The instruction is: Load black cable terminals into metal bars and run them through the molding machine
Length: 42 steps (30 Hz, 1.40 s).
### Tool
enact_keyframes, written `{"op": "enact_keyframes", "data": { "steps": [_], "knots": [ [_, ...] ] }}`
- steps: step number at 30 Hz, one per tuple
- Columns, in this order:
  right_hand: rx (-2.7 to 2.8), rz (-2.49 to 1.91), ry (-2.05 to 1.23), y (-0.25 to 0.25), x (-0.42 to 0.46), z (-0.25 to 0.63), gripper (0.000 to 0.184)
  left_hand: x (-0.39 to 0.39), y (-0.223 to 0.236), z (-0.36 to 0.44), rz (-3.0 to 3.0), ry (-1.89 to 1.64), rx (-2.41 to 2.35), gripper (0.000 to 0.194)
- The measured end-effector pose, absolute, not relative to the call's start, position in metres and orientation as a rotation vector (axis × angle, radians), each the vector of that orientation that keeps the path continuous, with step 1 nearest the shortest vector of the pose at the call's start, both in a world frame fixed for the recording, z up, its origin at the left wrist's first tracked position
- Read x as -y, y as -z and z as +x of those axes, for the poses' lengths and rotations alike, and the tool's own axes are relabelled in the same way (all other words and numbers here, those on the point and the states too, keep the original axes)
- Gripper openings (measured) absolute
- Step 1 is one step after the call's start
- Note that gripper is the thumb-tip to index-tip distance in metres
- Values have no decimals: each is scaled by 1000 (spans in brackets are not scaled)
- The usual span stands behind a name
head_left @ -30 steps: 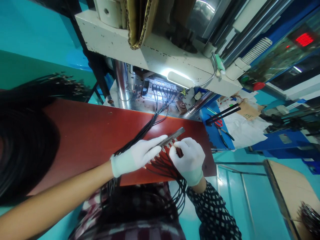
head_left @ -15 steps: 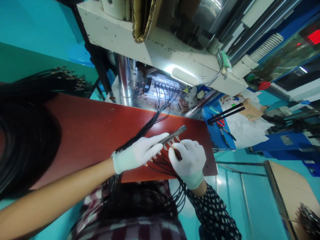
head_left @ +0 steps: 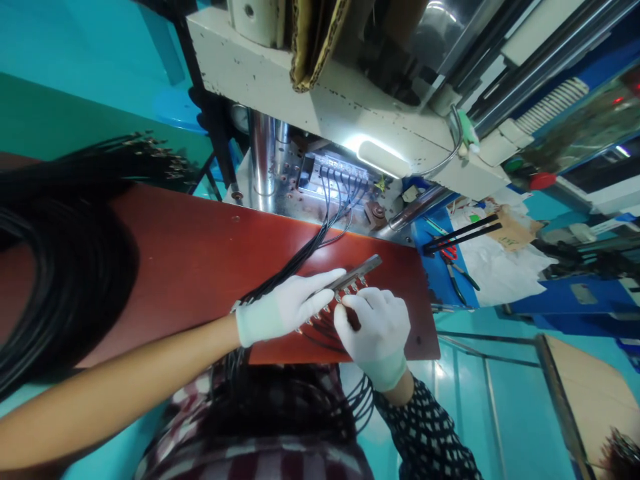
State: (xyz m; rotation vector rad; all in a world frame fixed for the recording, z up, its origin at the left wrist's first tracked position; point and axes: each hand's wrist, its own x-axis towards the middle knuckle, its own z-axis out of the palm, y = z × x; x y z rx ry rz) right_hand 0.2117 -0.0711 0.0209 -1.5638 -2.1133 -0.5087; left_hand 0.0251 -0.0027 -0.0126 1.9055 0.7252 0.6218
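My gloved left hand grips a long grey metal bar between its thumb and outstretched fingers. A row of small metal cable ends sits along the bar's near edge. My gloved right hand is closed in a pinch at one black cable's metal end, close to my left thumb. The fingertips partly hide that end. Black cables run from the row beneath my right hand toward my lap. Just beyond my left hand, a bundle of black cables stretches into the lit press.
Cables enter a metal mould under the lamp of the press. A large coil of black cables lies left on the red-brown board. Pliers and white sheets lie on a blue surface at right.
My right hand has shifted slightly along the row toward my left hand, still pinched. The view has moved a little; my left hand keeps holding the bar.
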Motion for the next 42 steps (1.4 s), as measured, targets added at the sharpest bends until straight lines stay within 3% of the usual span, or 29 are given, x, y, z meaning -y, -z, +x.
{"op": "enact_keyframes", "data": {
  "steps": [4,12,19,23,32,38,42],
  "knots": [
    [2085,-1561,523,-18,67,209,13,3,12,26,1898,-626,-709,54],
    [2198,-1533,397,-28,78,203,6,2,13,26,1884,-630,-727,54],
    [2210,-1507,442,-23,72,195,15,3,9,26,1874,-660,-706,51],
    [2224,-1516,375,-30,80,198,4,2,8,27,1855,-674,-696,51],
    [2265,-1490,376,-23,75,185,18,2,4,26,1835,-657,-708,50],
    [2272,-1493,290,-30,81,185,9,3,4,27,1806,-641,-724,52],
    [2312,-1478,273,-28,83,182,15,2,3,27,1834,-638,-710,50]
  ]
}}
